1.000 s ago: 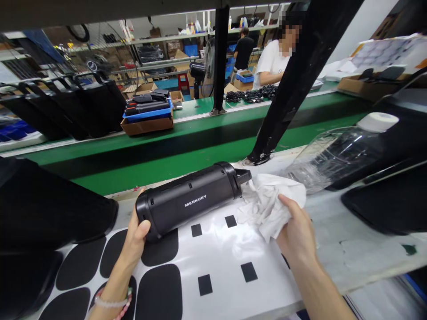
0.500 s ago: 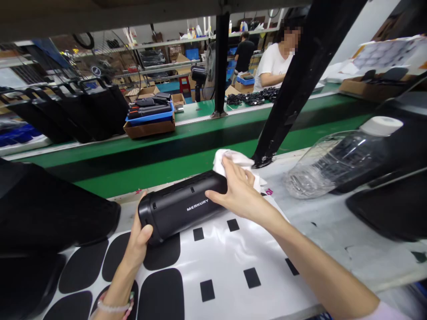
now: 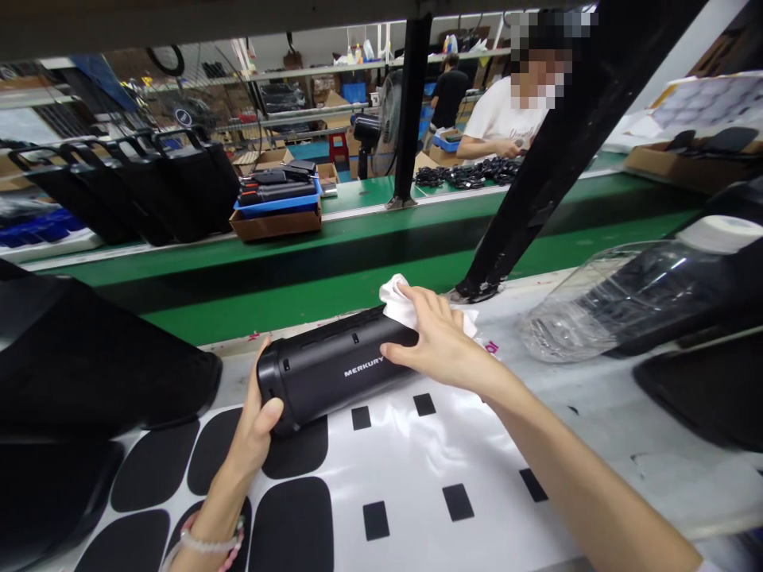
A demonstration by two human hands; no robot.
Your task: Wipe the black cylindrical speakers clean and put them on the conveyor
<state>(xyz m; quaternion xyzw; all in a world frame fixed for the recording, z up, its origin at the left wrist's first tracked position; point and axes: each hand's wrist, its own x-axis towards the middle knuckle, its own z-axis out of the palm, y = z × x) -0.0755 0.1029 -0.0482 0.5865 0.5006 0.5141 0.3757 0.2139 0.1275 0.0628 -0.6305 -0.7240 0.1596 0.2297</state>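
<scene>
A black, rounded, tube-shaped device [image 3: 334, 369] with MERKURY in white letters lies slightly slanted above a white sheet, its left end nearer to me. My left hand [image 3: 256, 429] grips that left end, thumb on the near side and fingers mostly hidden behind it. A crumpled white cloth [image 3: 400, 306] is in my right hand [image 3: 438, 338], pressed against the top of the device's right end. My right thumb rests on the device's front, just right of the lettering. The device's far right end is hidden by this hand and the cloth.
Black die-cut pads [image 3: 292, 524] and small black squares sit on the white sheet [image 3: 411, 453]. A clear bottle [image 3: 632, 286] lies at right; dark bulky cases [image 3: 107, 357] flank the left. Behind run a green conveyor [image 3: 286, 282] and a slanted black post [image 3: 536, 175]. A co-worker [image 3: 501, 119] sits beyond.
The view has shifted a little, so the scene sits slightly further right. Both hands keep their hold, with the cloth still at the device's right end. The co-worker's hand shows more now.
</scene>
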